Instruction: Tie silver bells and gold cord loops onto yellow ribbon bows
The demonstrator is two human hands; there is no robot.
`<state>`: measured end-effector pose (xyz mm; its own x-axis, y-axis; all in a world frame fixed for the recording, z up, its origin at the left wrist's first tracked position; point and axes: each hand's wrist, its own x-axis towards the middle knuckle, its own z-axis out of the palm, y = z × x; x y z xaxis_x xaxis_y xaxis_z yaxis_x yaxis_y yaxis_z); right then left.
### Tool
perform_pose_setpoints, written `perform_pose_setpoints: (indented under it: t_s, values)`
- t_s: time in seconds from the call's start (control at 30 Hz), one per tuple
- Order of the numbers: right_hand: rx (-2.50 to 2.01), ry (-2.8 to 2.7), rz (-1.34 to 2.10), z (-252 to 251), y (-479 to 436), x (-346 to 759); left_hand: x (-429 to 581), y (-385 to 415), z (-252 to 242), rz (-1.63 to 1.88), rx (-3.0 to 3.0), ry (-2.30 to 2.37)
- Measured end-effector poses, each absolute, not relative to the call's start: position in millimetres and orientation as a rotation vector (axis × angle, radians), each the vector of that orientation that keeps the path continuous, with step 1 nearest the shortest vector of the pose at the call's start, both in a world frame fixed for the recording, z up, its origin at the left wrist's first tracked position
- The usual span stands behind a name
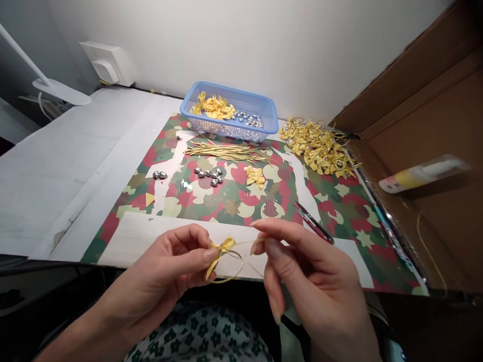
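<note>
My left hand (177, 266) pinches a small yellow ribbon bow (222, 247) between thumb and fingers, just in front of the table's near edge. A thin gold cord (236, 261) loops out from the bow. My right hand (302, 266) pinches the cord's other end between thumb and forefinger, right of the bow. Both hands hover above my lap.
On the patterned paper mat (339, 206) lie a bundle of gold cords (226, 152), silver beads (209, 176), another yellow bow (255, 176) and tweezers (313, 222). A blue basket (269, 113) holds bows and beads. A heap of finished bows (320, 146) lies right. A glue bottle (422, 173) rests in the cardboard box (433, 100).
</note>
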<state>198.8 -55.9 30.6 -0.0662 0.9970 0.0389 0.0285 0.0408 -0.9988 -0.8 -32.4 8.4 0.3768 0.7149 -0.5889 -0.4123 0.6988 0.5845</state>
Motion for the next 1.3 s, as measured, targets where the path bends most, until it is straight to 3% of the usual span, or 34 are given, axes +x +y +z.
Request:
perform_pose_setpoints:
  t_s: [0.13,0.3,0.73,1.03,1.13,1.3]
  values:
    - [-1.177,-1.355,1.184,35.5,-59.9,191.5,2.9,-36.8,6.9,0.825,0.508,0.977]
    - [-1.191,-1.675,0.780,27.8,-54.3,193.4,2.8,-40.1,6.3,0.854,0.600,1.063]
    - [-1.201,-1.949,0.469,15.8,-53.7,182.6,5.3,-41.2,3.8,0.944,0.951,1.230]
    - [-1.157,-2.093,0.095,10.4,-50.8,169.2,8.0,-38.2,3.6,0.921,0.899,1.244]
    - [-1.134,-2.024,0.126,7.8,-53.2,170.4,8.0,-37.3,0.0,0.912,0.862,1.228]
    - [-1.199,-1.823,0.462,4.8,-54.5,181.2,4.0,-37.6,-4.5,0.964,0.853,1.190]
